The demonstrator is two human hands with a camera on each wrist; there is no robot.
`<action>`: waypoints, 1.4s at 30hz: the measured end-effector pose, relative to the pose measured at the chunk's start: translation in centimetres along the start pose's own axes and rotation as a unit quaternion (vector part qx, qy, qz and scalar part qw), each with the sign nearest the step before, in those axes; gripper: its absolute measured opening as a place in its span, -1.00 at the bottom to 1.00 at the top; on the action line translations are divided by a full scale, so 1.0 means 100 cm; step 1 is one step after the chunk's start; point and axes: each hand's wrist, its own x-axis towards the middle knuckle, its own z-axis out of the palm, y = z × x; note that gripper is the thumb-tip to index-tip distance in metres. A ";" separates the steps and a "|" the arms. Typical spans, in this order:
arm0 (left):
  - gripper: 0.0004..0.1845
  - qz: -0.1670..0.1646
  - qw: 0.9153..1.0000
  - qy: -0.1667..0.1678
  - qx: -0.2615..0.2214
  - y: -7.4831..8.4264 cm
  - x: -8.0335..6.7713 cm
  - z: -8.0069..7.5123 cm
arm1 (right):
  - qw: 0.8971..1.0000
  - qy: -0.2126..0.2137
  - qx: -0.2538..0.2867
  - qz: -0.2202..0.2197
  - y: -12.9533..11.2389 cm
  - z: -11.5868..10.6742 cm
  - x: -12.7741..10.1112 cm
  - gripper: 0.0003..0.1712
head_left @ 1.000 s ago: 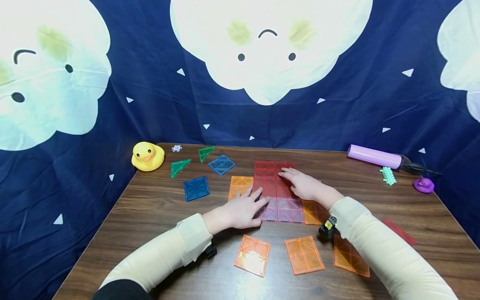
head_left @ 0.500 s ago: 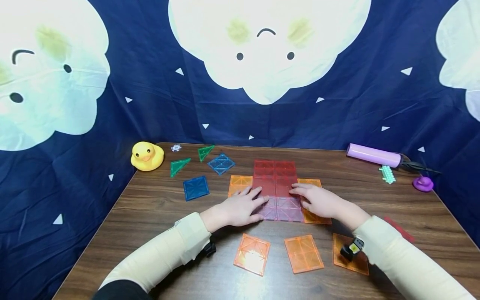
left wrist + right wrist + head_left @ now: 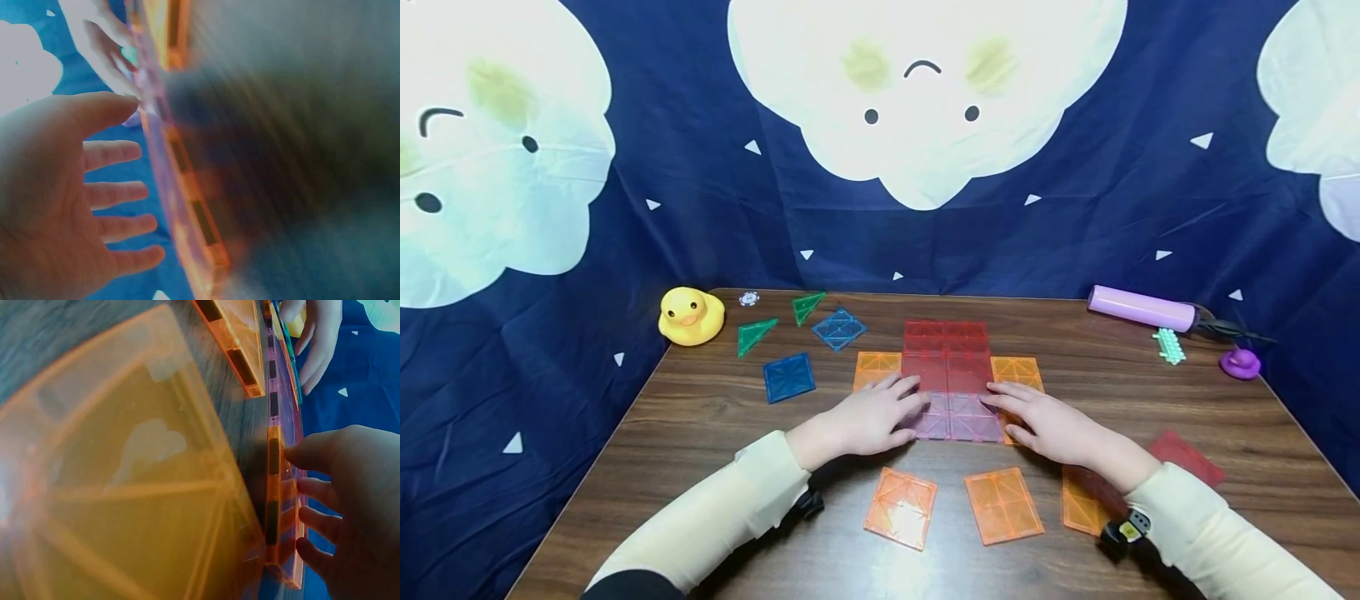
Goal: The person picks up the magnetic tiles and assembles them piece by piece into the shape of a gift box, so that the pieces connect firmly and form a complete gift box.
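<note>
A flat patch of magnetic tiles lies mid-table: red tiles (image 3: 946,350) at the back, pink tiles (image 3: 964,417) at the front, an orange tile (image 3: 874,367) on the left and another orange tile (image 3: 1018,371) on the right. My left hand (image 3: 880,412) lies flat with straight fingers on the pink tiles' left edge. My right hand (image 3: 1045,421) lies flat on the right orange tile, fingertips touching the pink tile. The right wrist view shows those fingertips (image 3: 312,487) at the orange tile's edge (image 3: 274,487). The left wrist view is blurred.
Three loose orange tiles (image 3: 901,507) (image 3: 1003,504) (image 3: 1082,504) lie near the front edge, a red tile (image 3: 1187,457) to the right. Blue squares (image 3: 788,377), green triangles (image 3: 752,333) and a yellow duck (image 3: 691,315) sit back left. A purple tube (image 3: 1142,308), a teal piece (image 3: 1167,345) and a purple duck (image 3: 1240,363) sit back right.
My right hand has drawn back from the red tiles toward me and to the right, onto the right orange tile. My left hand has barely moved.
</note>
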 end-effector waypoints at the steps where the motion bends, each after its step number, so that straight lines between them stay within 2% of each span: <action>1: -0.40 0.013 1.000 0.013 0.003 0.002 -0.004 0.000 | 1.000 0.001 0.001 -0.002 0.001 0.001 0.000 -0.42; 4: -0.45 0.065 0.997 0.049 0.006 0.015 -0.022 -0.003 | 1.000 0.000 0.005 0.000 0.002 0.003 -0.003 -0.42; 7: -0.48 0.101 0.993 0.054 0.010 0.032 -0.045 -0.006 | 1.000 -0.003 0.008 0.005 0.003 0.004 -0.005 -0.42; 9: -0.46 0.109 0.993 0.036 0.014 0.044 -0.062 -0.006 | 1.000 -0.004 0.011 0.005 0.004 0.005 -0.006 -0.42; 13: -0.36 0.121 0.992 -0.024 0.009 0.064 -0.092 -0.003 | 1.000 0.000 0.016 0.005 0.004 0.006 -0.008 -0.43; 17: -0.32 0.133 0.989 -0.063 0.009 0.074 -0.105 0.005 | 1.000 0.010 0.015 0.004 0.006 0.007 -0.010 -0.44; 21: -0.32 0.129 0.989 -0.073 0.009 0.074 -0.102 0.011 | 1.000 0.014 0.012 0.000 0.006 0.009 -0.011 -0.44; 31: -0.38 0.119 0.990 -0.069 0.041 0.068 -0.077 0.012 | 1.000 0.013 0.013 0.002 0.004 0.014 -0.008 -0.44; 42: -0.42 0.115 0.990 -0.013 0.084 0.068 -0.059 0.017 | 1.000 0.007 0.017 0.017 0.004 0.014 -0.009 -0.43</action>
